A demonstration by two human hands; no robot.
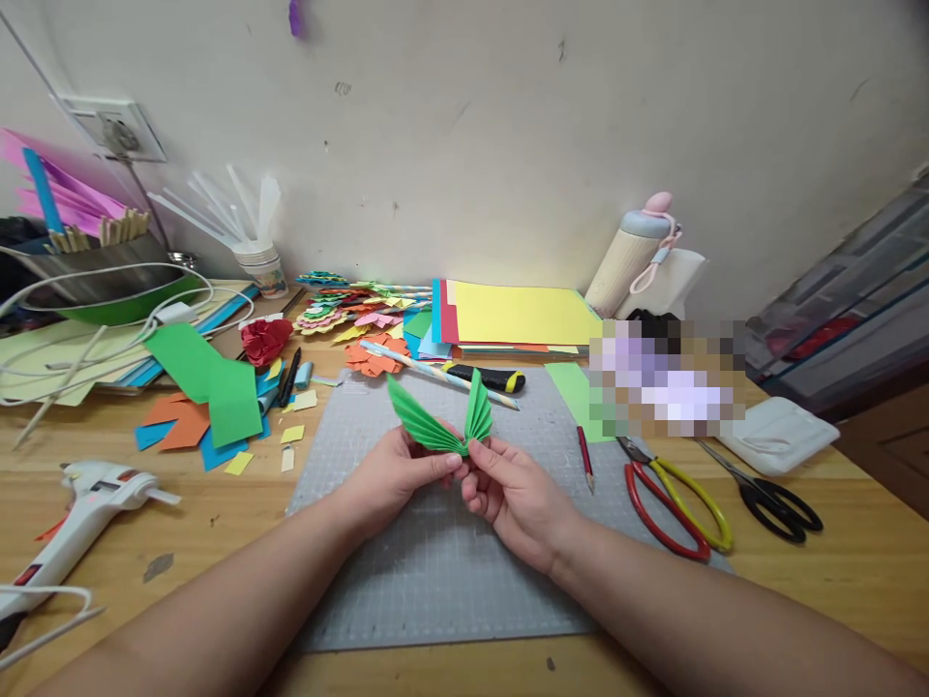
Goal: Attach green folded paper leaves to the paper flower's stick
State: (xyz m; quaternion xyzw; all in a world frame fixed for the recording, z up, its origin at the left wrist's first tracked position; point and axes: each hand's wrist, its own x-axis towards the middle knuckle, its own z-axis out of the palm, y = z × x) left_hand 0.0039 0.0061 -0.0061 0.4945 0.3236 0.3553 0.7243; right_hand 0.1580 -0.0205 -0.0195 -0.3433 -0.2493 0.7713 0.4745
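A pleated green paper fan is pinched at its middle fold, its two wings spread up and outward in a V. My left hand is closed on its left part, the thumb lying along the lower edge. My right hand grips it by the centre between thumb and fingers. Both hands are just above the grey cutting mat, and their fingertips nearly meet. Beyond them lie a paper-wrapped stick and a black and yellow utility knife.
A glue gun with a white cord lies at left, near green paper pieces and a red paper flower. Pliers-like red and yellow cutters, black scissors and a pencil lie right. Coloured paper is stacked behind.
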